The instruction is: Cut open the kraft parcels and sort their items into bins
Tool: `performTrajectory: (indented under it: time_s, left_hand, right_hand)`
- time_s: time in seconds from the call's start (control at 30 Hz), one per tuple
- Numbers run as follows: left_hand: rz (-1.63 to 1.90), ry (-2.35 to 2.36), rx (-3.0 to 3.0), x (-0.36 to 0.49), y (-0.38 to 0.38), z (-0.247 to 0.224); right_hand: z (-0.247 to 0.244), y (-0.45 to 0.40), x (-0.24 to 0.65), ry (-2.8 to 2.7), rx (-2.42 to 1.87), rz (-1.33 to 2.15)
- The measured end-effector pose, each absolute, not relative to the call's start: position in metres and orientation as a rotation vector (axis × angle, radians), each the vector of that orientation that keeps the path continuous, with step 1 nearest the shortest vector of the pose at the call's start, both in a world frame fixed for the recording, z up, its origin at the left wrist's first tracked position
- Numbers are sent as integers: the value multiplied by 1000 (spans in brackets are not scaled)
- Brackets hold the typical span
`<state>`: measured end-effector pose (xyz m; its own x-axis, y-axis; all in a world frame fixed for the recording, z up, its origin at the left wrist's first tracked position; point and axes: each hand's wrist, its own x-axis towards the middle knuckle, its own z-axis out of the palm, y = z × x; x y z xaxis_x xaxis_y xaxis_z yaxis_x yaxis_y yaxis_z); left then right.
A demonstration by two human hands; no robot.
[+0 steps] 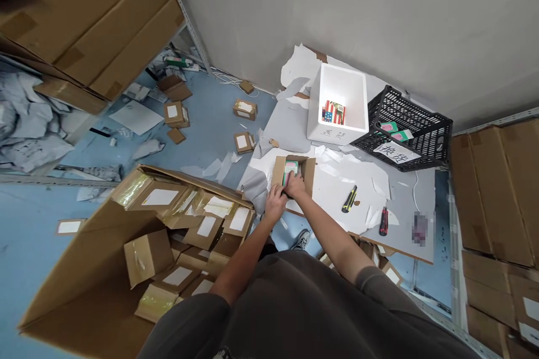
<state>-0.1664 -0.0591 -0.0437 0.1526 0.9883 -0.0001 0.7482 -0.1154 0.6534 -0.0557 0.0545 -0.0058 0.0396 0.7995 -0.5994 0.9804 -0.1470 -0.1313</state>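
Observation:
An open small cardboard box (309,173) stands at the near edge of the table, its flaps raised. Inside it lies a green-and-white packet (290,167) with a pink patch. My left hand (275,202) is closed on the box's near left edge. Reaching in from the right, my right hand (296,185) has its fingers bent on the packet, which they partly cover. To the right on the table lie a yellow-and-black utility knife (349,199) and a red-and-black utility knife (383,221).
Behind the box stands a white foam bin (337,133) with a flag-patterned pack. A black plastic crate (440,137) beside it holds green-and-pink packets. At left, a large carton (80,286) is filled with parcels. Torn paper covers the table (328,185); small boxes lie on the floor.

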Motion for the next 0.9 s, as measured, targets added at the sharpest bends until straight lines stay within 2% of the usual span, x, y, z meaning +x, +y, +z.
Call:
performTrajectory:
  time_s: [0.2, 0.4, 0.9]
  left_hand:
    - [617, 1651, 1884, -175, -55, -48]
    - [640, 1564, 1884, -179, -46, -51]
    - [718, 1662, 1926, -178, -34, -47]
  right_hand:
    - [-18, 56, -72, 1619, 2004, -964]
    - [-21, 61, -75, 1581, 2135, -946]
    - [54, 61, -40, 1840, 2186, -920]
